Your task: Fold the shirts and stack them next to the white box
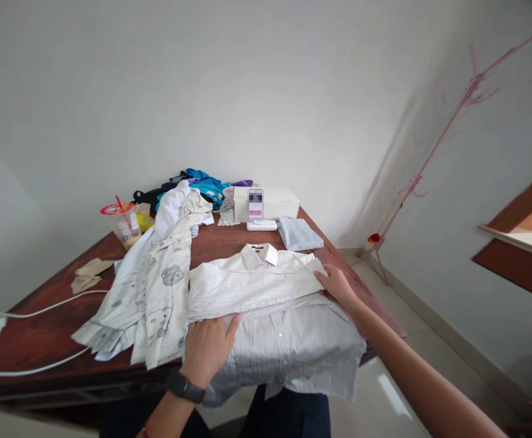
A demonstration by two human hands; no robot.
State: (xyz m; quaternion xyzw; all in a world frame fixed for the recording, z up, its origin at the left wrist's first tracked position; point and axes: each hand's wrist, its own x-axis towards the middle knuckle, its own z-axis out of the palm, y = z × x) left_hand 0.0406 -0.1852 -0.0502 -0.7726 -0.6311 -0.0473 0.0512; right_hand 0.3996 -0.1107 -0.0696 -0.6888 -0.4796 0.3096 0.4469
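A striped white button-up shirt (257,289) lies on the table with its collar toward the wall. Its sleeves are laid across the chest, and the lower part hangs over the front edge. My left hand (209,344), with a dark watch on the wrist, rests on the shirt's left side. Its thumb is spread and the other fingers lie on the cloth. At the upper right, my right hand (334,283) has thumb and fingers closed on the cuff (315,267) of a sleeve.
Left of the shirt lie loose patterned garments (165,286), a drink cup (126,228) and a white cable (42,313). Behind stand a phone (255,204), a white box (277,201) and a folded grey cloth (300,234). A pink coat rack (439,143) leans into view at right.
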